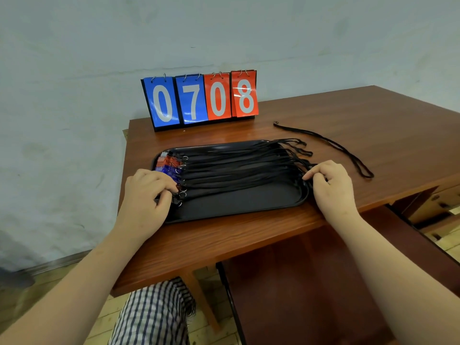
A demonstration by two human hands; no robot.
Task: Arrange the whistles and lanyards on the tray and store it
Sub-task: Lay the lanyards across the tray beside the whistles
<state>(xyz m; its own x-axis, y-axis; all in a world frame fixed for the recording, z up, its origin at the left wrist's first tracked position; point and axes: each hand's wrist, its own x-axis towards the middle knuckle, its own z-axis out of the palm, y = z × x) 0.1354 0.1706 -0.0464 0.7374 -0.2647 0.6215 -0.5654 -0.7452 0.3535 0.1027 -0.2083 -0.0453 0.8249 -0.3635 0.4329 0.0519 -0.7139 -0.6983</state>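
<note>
Here: brown wood-grain table (323,113) set against a pale, scuffed wall (74,95). A flip scoreboard (201,100) stands at the back edge with two blue cards and two red, reading 0708. A black oblong tray (236,205) with rounded corners and a glossy rim lies near the front edge. In it, red and blue translucent whistles (169,162) are rowed at the left end. Their flat black lanyards (236,168) stretch rightward side by side, loops spilling over the right rim. One loose lanyard (331,145) lies on the table beyond. The left hand (146,195) has curled fingers pinching at the nearest whistles. The right hand (331,183) has fingers curled round the loop ends.
</note>
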